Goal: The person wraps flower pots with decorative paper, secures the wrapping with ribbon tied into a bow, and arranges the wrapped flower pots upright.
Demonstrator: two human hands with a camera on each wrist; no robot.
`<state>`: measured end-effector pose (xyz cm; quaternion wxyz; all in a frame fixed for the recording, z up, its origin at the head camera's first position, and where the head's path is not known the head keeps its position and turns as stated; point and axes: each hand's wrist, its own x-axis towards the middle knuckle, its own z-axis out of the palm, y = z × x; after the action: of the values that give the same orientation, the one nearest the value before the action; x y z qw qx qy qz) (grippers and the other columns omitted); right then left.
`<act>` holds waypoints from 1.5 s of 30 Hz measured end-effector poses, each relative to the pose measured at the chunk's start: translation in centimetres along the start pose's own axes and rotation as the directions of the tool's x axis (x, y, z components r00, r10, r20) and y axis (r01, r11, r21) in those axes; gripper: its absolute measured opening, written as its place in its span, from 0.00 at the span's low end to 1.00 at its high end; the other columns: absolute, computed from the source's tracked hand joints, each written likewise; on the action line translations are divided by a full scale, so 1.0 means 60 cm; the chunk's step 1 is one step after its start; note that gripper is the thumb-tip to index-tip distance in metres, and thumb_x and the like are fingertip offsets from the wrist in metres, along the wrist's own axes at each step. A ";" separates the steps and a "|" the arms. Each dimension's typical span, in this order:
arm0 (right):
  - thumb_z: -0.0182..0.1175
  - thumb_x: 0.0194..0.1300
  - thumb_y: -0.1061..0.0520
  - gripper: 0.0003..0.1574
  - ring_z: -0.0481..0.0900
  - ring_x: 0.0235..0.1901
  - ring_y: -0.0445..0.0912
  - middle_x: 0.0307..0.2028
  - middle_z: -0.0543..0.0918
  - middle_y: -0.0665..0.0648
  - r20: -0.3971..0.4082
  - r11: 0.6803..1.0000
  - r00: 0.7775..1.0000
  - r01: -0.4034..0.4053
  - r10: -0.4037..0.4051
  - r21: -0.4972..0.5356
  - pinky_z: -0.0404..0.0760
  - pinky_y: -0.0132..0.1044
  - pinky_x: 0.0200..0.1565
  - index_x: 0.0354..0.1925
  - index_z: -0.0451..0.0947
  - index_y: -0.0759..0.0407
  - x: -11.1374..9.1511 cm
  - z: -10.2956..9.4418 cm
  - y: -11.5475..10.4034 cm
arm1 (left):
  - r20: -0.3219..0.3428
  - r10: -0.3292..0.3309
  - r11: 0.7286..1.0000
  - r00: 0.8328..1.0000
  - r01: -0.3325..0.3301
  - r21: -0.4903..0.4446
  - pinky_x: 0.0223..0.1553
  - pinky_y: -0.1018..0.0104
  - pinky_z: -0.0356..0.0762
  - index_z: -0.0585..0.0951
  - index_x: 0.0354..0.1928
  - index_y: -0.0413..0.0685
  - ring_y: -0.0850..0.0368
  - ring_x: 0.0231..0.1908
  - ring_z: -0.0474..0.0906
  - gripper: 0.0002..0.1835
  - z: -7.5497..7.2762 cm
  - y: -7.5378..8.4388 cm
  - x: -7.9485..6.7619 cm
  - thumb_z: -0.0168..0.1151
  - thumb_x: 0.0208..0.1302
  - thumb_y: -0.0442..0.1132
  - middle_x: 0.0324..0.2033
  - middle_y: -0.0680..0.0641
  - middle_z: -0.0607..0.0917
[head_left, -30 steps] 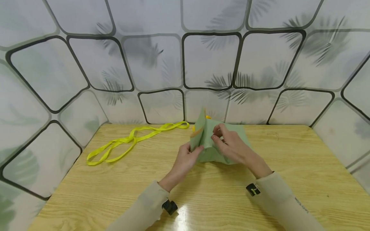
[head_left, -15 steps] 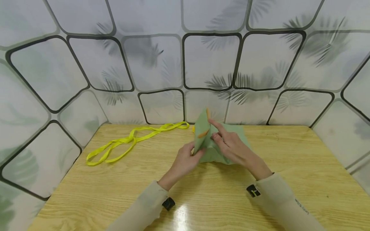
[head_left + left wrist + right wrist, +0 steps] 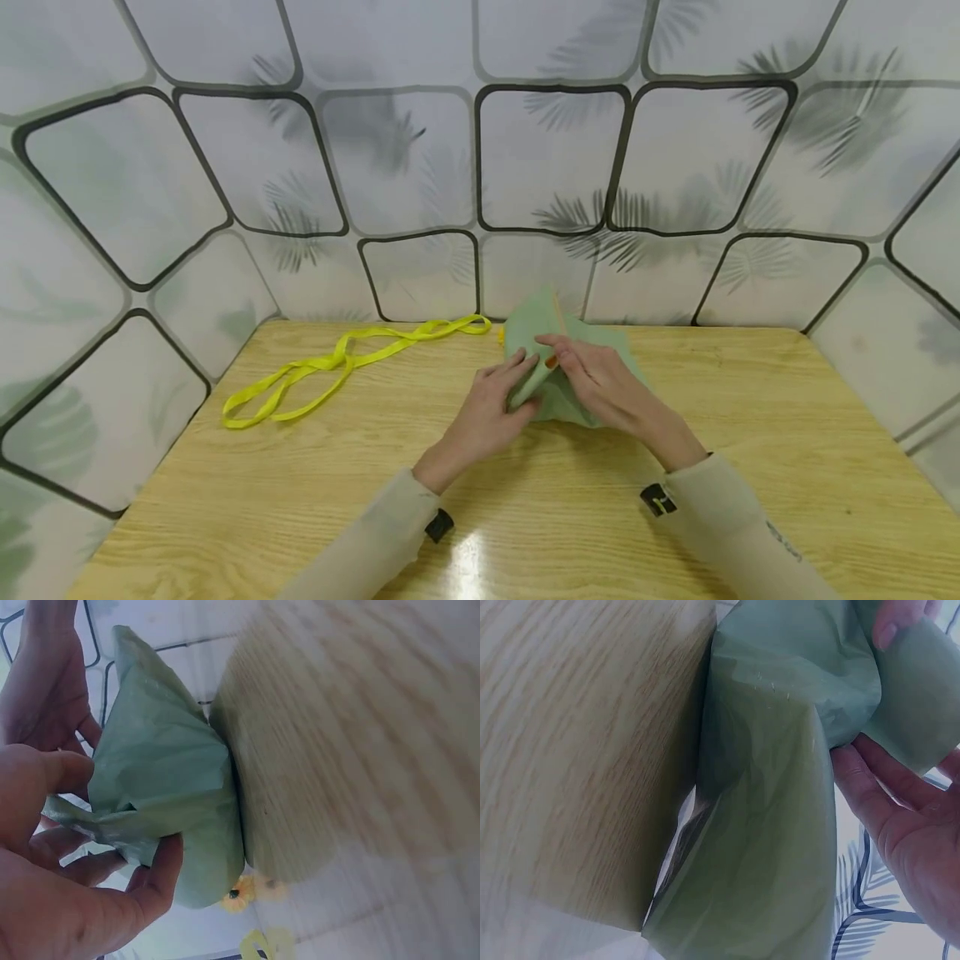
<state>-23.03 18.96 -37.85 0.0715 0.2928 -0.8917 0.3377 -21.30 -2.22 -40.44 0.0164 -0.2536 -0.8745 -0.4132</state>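
Note:
A folded sheet of green wrapping paper (image 3: 536, 312) lies at the table's back edge, one flap raised with a thin orange edge. My left hand (image 3: 491, 404) pinches the near fold of that flap; its thumb shows on the paper in the left wrist view. My right hand (image 3: 603, 379) holds the flap's edge between thumb and fingers, and in the right wrist view its fingers (image 3: 859, 776) reach behind the fold. A small yellow-orange flower (image 3: 236, 894) peeks out beside the paper. Whatever lies inside the wrap is hidden.
A long yellow ribbon (image 3: 341, 360) lies in loose loops on the left side of the wooden table (image 3: 300, 492). A patterned cloth wall (image 3: 420, 167) rises right behind the table and on both sides. Each sleeve carries a small black wrist device (image 3: 658, 500).
The raised flap has turned down and to the right, over the rest of the paper. My right hand's extended finger has drawn back onto the flap's edge, while the left hand's fingers moved over the fold.

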 end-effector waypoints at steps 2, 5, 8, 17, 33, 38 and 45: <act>0.34 0.86 0.47 0.30 0.86 0.51 0.52 0.49 0.88 0.56 -0.002 1.000 1.000 -0.003 0.003 -0.001 0.82 0.54 0.54 0.72 0.71 0.55 -0.002 -0.001 0.002 | 0.018 -0.002 1.000 1.000 0.002 -0.017 0.73 0.42 0.61 0.66 0.77 0.49 0.39 0.76 0.60 0.35 -0.002 -0.003 0.000 0.63 0.70 0.42 0.78 0.43 0.63; 0.34 0.86 0.47 0.30 0.86 0.50 0.52 0.48 0.89 0.56 -0.009 1.000 1.000 -0.014 0.014 -0.002 0.83 0.53 0.53 0.70 0.73 0.56 -0.003 -0.003 0.006 | 0.077 -0.011 0.999 0.997 0.015 -0.048 0.71 0.43 0.66 0.64 0.78 0.54 0.39 0.75 0.58 0.38 -0.007 -0.013 0.000 0.64 0.70 0.49 0.79 0.49 0.59; 0.33 0.86 0.49 0.31 0.86 0.49 0.52 0.48 0.89 0.56 -0.017 1.000 0.999 -0.031 0.031 0.001 0.84 0.53 0.52 0.65 0.77 0.59 -0.003 -0.004 0.009 | 0.162 -0.022 0.992 0.987 0.042 -0.119 0.68 0.46 0.72 0.61 0.79 0.62 0.45 0.77 0.54 0.39 -0.020 -0.024 -0.001 0.63 0.70 0.57 0.81 0.57 0.55; 0.30 0.86 0.46 0.37 0.86 0.48 0.51 0.47 0.89 0.58 -0.043 0.994 0.995 -0.084 0.087 0.068 0.85 0.48 0.49 0.57 0.84 0.60 -0.004 -0.004 0.014 | 0.248 0.019 0.958 0.969 0.053 -0.282 0.72 0.47 0.69 0.60 0.80 0.59 0.55 0.80 0.51 0.31 -0.044 -0.047 0.003 0.33 0.83 0.60 0.80 0.60 0.56; 0.43 0.84 0.51 0.25 0.81 0.46 0.54 0.49 0.83 0.61 -0.059 0.997 0.997 -0.060 0.057 -0.058 0.80 0.49 0.46 0.56 0.85 0.57 -0.015 -0.005 0.028 | 0.100 0.075 0.994 0.992 -0.065 -0.093 0.46 0.72 0.85 0.76 0.70 0.50 0.49 0.68 0.73 0.33 -0.032 -0.050 0.029 0.73 0.64 0.46 0.71 0.48 0.73; 0.47 0.83 0.52 0.22 0.82 0.54 0.59 0.64 0.70 0.69 -0.058 0.998 0.997 -0.044 0.042 -0.036 0.83 0.55 0.50 0.58 0.84 0.59 -0.019 -0.001 0.031 | 0.087 0.062 0.994 0.994 -0.055 -0.089 0.43 0.74 0.85 0.77 0.68 0.48 0.48 0.67 0.75 0.34 -0.030 -0.045 0.030 0.76 0.60 0.45 0.70 0.47 0.74; 0.62 0.74 0.56 0.17 0.84 0.53 0.60 0.78 0.54 0.71 -0.055 0.999 0.998 0.039 -0.038 0.018 0.89 0.46 0.46 0.56 0.84 0.61 -0.024 0.005 0.034 | 0.018 0.085 0.996 0.996 -0.084 -0.033 0.50 0.61 0.86 0.80 0.62 0.44 0.46 0.60 0.80 0.31 -0.024 -0.039 0.032 0.78 0.57 0.43 0.64 0.44 0.78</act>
<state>-22.97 20.65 -39.70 0.0994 0.3013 -0.8803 0.3528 -24.32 -3.69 -40.73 0.0212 -0.2946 -0.8564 -0.4236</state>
